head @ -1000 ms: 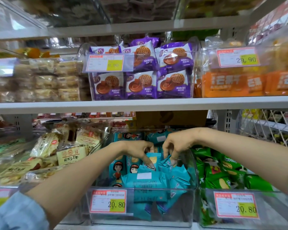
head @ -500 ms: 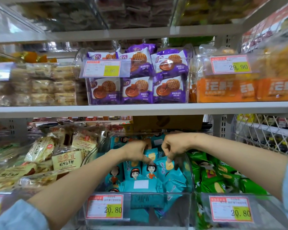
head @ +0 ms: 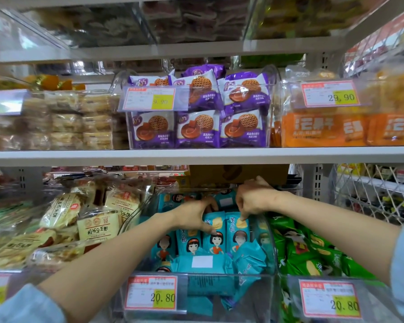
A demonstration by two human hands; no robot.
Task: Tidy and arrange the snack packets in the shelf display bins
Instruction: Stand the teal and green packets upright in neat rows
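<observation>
Noted loose teal packets (head: pixel 202 262) lying flat at front of centre clear bin (head: pixel 229 275). Behind, found left hand (head: pixel 194 215) gripping top of one upright packet (head: pixel 216 236), right hand (head: pixel 252 201) pinching top edge of next packet (head: pixel 239 231). Judged mid-straightening; next likely called for squaring row, then standing fallen ones

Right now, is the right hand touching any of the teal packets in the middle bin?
Touching. The head view shows the right hand with its fingers curled down onto the top edge of an upright teal packet, no gap visible.
</observation>
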